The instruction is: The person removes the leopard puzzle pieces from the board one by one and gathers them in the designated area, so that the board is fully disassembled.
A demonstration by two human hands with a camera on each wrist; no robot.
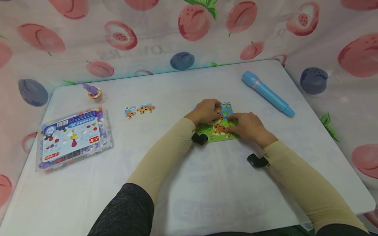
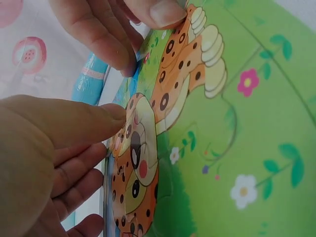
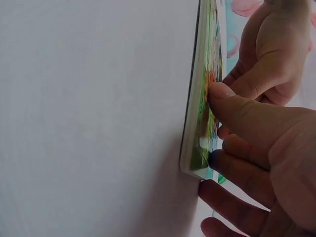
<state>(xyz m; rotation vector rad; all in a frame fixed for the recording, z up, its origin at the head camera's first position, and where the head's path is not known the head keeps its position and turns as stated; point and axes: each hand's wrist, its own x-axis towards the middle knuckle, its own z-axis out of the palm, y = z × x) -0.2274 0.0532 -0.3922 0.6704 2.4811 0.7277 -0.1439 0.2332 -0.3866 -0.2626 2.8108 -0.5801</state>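
Note:
A jigsaw puzzle (image 1: 218,137) with a spotted cartoon leopard on green grass lies on the white table, both hands on it. My left hand (image 1: 205,111) is over its upper left part; in the left wrist view the thumb (image 2: 94,121) touches the picture by the leopard's head. From the right side, my right hand (image 1: 249,127) rests on the puzzle. Its thumb (image 3: 232,101) presses the top face in the right wrist view, while other fingers touch near the edge. Fingers partly hide the upper picture. Two loose puzzle pieces (image 1: 145,108) lie off to the left.
At the left stands a clear plastic box (image 1: 73,139) of colourful parts with a printed label. Behind it is a small purple-topped toy (image 1: 93,91). A blue microphone-shaped tube (image 1: 267,93) lies at the back right. Fruit-patterned cloth (image 1: 153,39) hangs behind the table.

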